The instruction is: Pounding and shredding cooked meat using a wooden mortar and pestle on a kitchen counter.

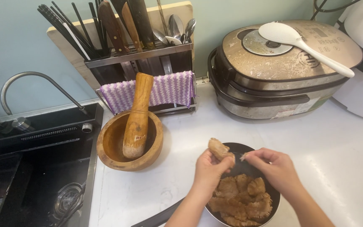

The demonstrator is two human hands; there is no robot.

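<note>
Left hand (209, 168) is pinched shut around a brown fried piece (219, 149), held just above the far rim of the dark pan (274, 201). Right hand (274, 166) has fingertips closed on a small shred (243, 156) pulled from it. The pan sits near the counter's front edge (handle pointing off it), so a knocked handle could tip it. Crumbs may fall outside the rim, towards the wooden mortar (110, 147).

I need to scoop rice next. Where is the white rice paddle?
In the head view, the white rice paddle lies on the lid of the rice cooker, upper right, behind the hands.
</note>
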